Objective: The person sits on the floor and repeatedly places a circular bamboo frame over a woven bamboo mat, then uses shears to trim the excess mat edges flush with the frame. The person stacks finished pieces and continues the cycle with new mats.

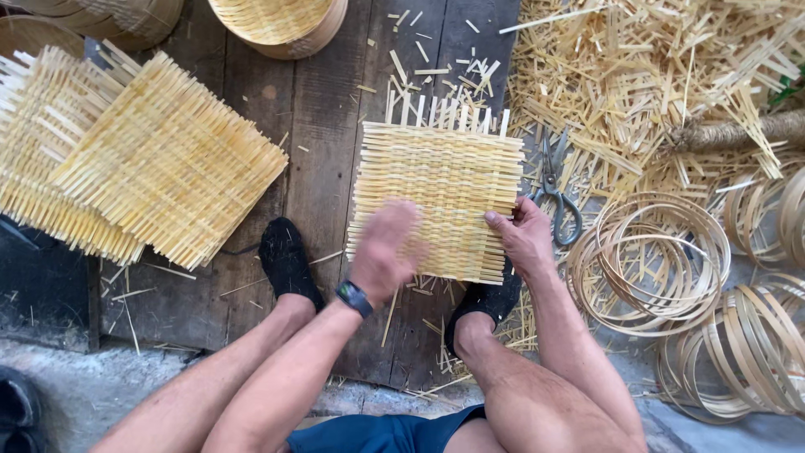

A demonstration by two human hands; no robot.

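Bamboo mat (440,189) flat; loose ends away.

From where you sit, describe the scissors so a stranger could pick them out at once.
Start at the woven bamboo mat lying on the dark wooden boards under the person's hands. Just off its right edge, above the right hand pinching that edge, lie the scissors, blades pointing away and loops toward the person. They are the only grey metal thing among pale bamboo offcuts and coiled hoops.
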